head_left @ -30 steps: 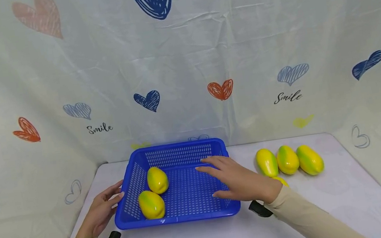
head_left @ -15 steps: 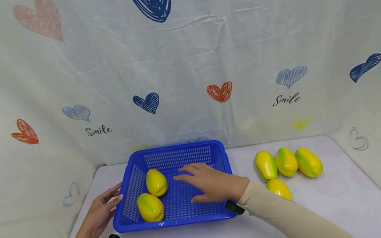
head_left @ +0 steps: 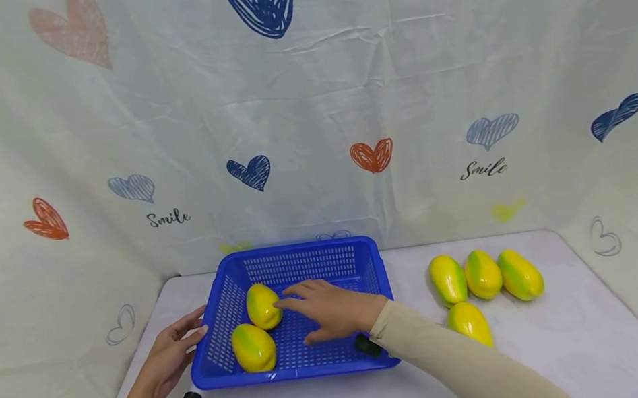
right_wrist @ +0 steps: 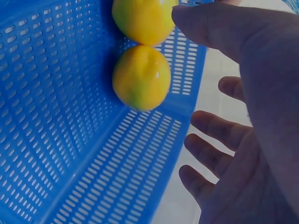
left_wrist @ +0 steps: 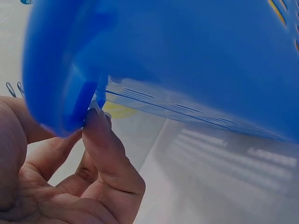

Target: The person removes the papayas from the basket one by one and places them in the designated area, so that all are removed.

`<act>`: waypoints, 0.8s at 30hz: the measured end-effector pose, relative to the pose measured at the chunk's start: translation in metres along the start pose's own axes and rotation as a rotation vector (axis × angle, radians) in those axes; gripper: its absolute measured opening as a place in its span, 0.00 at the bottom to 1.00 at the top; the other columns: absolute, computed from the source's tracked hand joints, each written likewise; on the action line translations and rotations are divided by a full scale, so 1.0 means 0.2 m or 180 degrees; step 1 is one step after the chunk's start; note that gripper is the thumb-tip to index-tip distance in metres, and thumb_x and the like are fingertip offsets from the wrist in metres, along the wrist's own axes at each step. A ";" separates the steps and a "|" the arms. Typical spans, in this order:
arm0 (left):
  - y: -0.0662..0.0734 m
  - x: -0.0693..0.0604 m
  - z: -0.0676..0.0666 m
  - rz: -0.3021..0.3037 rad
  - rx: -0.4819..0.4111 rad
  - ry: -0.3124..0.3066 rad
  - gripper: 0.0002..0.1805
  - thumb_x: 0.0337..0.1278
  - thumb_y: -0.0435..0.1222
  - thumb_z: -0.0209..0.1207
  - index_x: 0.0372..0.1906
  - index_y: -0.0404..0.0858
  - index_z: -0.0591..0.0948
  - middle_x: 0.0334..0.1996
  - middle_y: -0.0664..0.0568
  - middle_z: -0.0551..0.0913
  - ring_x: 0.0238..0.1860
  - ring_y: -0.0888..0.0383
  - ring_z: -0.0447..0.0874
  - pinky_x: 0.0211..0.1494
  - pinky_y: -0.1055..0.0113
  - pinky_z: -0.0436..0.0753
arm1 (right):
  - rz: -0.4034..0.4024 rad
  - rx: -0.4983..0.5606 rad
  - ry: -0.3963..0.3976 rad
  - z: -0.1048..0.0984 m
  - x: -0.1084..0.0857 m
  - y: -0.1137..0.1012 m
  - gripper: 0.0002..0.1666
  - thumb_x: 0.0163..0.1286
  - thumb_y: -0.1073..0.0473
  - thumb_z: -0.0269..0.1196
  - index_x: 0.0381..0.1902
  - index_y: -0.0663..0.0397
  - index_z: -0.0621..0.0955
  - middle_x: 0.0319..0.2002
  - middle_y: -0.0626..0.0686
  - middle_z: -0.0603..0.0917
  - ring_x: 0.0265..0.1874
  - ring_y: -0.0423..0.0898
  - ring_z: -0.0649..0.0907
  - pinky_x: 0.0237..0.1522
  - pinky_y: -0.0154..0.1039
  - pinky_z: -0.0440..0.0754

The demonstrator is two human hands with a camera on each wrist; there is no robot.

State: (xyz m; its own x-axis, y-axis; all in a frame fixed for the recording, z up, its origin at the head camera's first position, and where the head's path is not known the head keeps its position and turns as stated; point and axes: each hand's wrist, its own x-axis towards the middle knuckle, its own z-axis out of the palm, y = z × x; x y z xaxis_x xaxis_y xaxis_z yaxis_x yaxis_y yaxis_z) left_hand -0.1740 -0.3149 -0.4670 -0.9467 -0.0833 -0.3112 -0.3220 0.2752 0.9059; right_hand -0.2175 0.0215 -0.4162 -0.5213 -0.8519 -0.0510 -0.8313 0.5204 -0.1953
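A blue plastic basket (head_left: 318, 370) with slotted walls sits on the table. Two glossy yellow fruits with green patches, mango-like in shape, lie at its left side: a rear fruit (head_left: 263, 307) and a front fruit (head_left: 253, 348). My left hand (head_left: 166, 356) pinches the basket's left rim between thumb and fingers, as the left wrist view shows up close. Above the basket's middle, my right hand (head_left: 334, 309) spreads its fingers, palm down and holding nothing. Its fingertips come near the rear fruit; whether they touch it I cannot tell.
To the right of the basket lie several more such fruits: three in a row at the back, including a middle fruit (head_left: 483, 274), and a nearer fruit (head_left: 469, 324) partly behind my right sleeve. A curtain printed with hearts (head_left: 372, 157) hangs behind the white table (head_left: 594, 323).
My right hand has moved left across the basket, from its right side to the rear fruit, fingers still spread. The left hand keeps its place on the rim.
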 end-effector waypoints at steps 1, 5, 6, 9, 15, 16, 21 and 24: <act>0.00 0.00 0.00 0.0003 -0.0004 -0.0001 0.33 0.83 0.36 0.52 0.84 0.34 0.57 0.71 0.33 0.65 0.49 0.59 0.81 0.50 0.72 0.84 | 0.0004 0.0004 -0.0007 0.00 0.01 0.00 0.46 0.71 0.46 0.73 0.81 0.44 0.67 0.78 0.53 0.69 0.77 0.51 0.68 0.80 0.47 0.63; 0.00 0.00 0.00 -0.0011 -0.0016 0.0022 0.33 0.83 0.37 0.53 0.84 0.34 0.58 0.71 0.32 0.65 0.49 0.58 0.81 0.51 0.72 0.84 | 0.0004 -0.0018 -0.0039 0.01 0.05 0.00 0.47 0.71 0.45 0.73 0.81 0.43 0.66 0.78 0.53 0.69 0.77 0.50 0.68 0.80 0.46 0.63; 0.00 0.00 0.01 -0.0017 -0.0009 0.0030 0.33 0.83 0.37 0.53 0.84 0.34 0.58 0.71 0.32 0.65 0.49 0.58 0.81 0.51 0.72 0.83 | -0.0004 -0.0027 -0.0048 0.02 0.06 0.00 0.47 0.71 0.45 0.73 0.81 0.43 0.66 0.78 0.53 0.69 0.77 0.50 0.68 0.80 0.46 0.62; 0.00 0.00 0.01 -0.0033 -0.0001 0.0060 0.33 0.83 0.37 0.53 0.84 0.34 0.58 0.71 0.32 0.65 0.50 0.58 0.81 0.51 0.72 0.83 | -0.0017 -0.0028 -0.0065 0.02 0.08 0.01 0.47 0.70 0.45 0.73 0.81 0.42 0.66 0.79 0.53 0.68 0.78 0.50 0.68 0.80 0.46 0.62; 0.00 0.00 0.01 -0.0008 0.0000 0.0057 0.33 0.83 0.36 0.53 0.84 0.35 0.59 0.71 0.33 0.66 0.50 0.57 0.82 0.51 0.71 0.84 | -0.0019 -0.0076 -0.0098 0.03 0.13 -0.01 0.48 0.69 0.44 0.74 0.81 0.42 0.67 0.79 0.53 0.67 0.78 0.50 0.67 0.80 0.46 0.63; 0.00 0.00 0.01 -0.0005 -0.0004 0.0052 0.33 0.83 0.36 0.53 0.84 0.34 0.59 0.71 0.33 0.66 0.49 0.57 0.82 0.51 0.71 0.84 | -0.0021 -0.0100 -0.0111 0.03 0.14 -0.02 0.49 0.69 0.43 0.75 0.81 0.41 0.66 0.79 0.53 0.66 0.78 0.50 0.67 0.80 0.46 0.63; 0.01 -0.01 0.01 -0.0018 -0.0027 0.0046 0.33 0.82 0.36 0.53 0.83 0.34 0.59 0.71 0.33 0.66 0.49 0.57 0.82 0.51 0.71 0.84 | -0.0066 -0.0151 -0.0162 0.03 0.19 -0.04 0.50 0.67 0.43 0.76 0.81 0.41 0.66 0.80 0.51 0.66 0.78 0.50 0.67 0.80 0.45 0.62; 0.00 -0.01 0.01 -0.0023 -0.0037 0.0048 0.33 0.82 0.36 0.54 0.83 0.34 0.59 0.71 0.33 0.65 0.49 0.57 0.82 0.51 0.71 0.84 | -0.0104 -0.0183 -0.0180 0.04 0.21 -0.06 0.51 0.66 0.42 0.76 0.82 0.40 0.66 0.80 0.50 0.65 0.78 0.49 0.66 0.80 0.44 0.62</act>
State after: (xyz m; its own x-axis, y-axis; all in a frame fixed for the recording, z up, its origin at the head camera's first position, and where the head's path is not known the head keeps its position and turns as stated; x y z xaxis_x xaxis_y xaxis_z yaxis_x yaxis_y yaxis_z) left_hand -0.1723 -0.3135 -0.4659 -0.9444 -0.0995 -0.3134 -0.3287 0.2634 0.9069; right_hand -0.2283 -0.0215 -0.4243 -0.4834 -0.8696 -0.1010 -0.8582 0.4935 -0.1414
